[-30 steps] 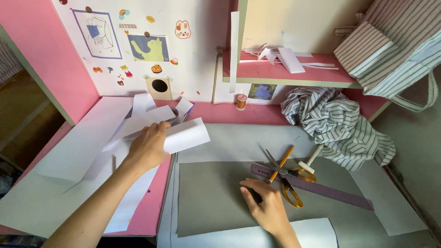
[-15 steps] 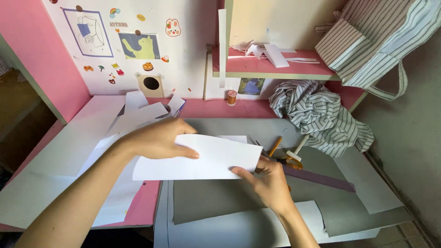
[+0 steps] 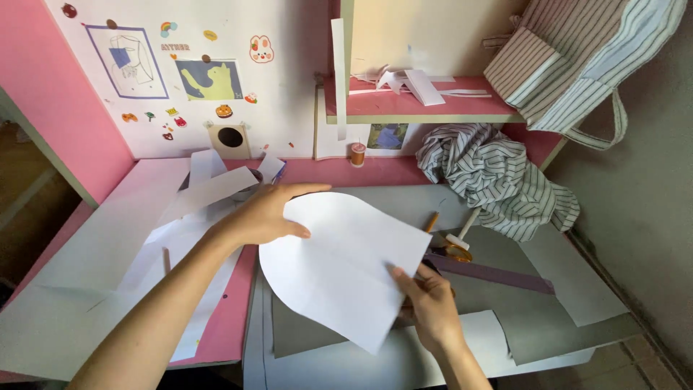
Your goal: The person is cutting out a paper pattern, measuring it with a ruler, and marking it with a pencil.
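A white paper pattern piece (image 3: 339,267) with one rounded end lies tilted above the grey sheet (image 3: 570,289) on the pink desk. My left hand (image 3: 263,213) grips its upper left edge, thumb reaching across the top. My right hand (image 3: 432,307) pinches its lower right edge, fingers under the paper. Behind the paper, orange-handled scissors (image 3: 431,221) and a rotary cutter (image 3: 457,249) rest on the grey sheet, beside a long purple ruler (image 3: 498,274).
Loose white paper sheets (image 3: 144,231) cover the desk's left side. Crumpled striped fabric (image 3: 491,177) lies at the back right, under a pink shelf (image 3: 419,108) with paper scraps. A striped bag (image 3: 577,65) hangs upper right. A small thread spool (image 3: 357,154) stands by the wall.
Both hands have brought the white paper piece from the left over the grey sheet and unfolded it flat; it now hides part of the scissors.
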